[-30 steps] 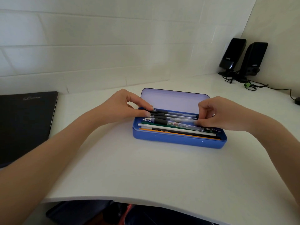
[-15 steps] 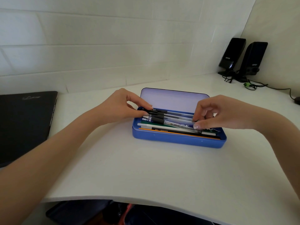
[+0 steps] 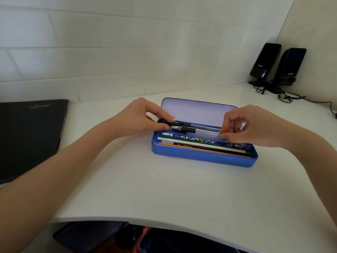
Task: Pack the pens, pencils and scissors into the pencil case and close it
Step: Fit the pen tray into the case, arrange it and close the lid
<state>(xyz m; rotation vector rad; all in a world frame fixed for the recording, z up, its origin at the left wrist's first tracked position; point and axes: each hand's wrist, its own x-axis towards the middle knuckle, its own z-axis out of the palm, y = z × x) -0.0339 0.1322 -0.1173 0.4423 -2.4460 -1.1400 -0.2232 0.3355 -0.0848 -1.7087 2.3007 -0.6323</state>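
While the blue pencil case [image 3: 204,156] sits open near the middle of the white worktop [image 3: 164,189], its lid [image 3: 197,111] tilted back toward the tiled wall, both hands work at the pens lying along its far side. The left hand [image 3: 142,117] pinches the dark tip end of the clear-barrelled pens [image 3: 191,129] between thumb and forefinger at the case's left end, its other fingers curled above. The right hand [image 3: 249,125] meets the same bundle at its right end, fingertips [image 3: 223,135] pressed down on the clear barrels with the remaining fingers bent and loosely raised, so this hand is narrowly closed on the pens as well. In front of the pens, nearer the camera, several pencils [image 3: 200,143] lie lengthwise inside the tray: a patterned one with green and blue print, a white one, a black one and an orange one closest to the front wall. Whether scissors are in the case cannot be told. A black closed laptop [image 3: 31,137] lies flat at the left edge of the worktop, well apart from the case. Two black speakers [image 3: 277,64] stand upright in the far right corner, with dark cables [image 3: 291,96] trailing along the worktop beside them.
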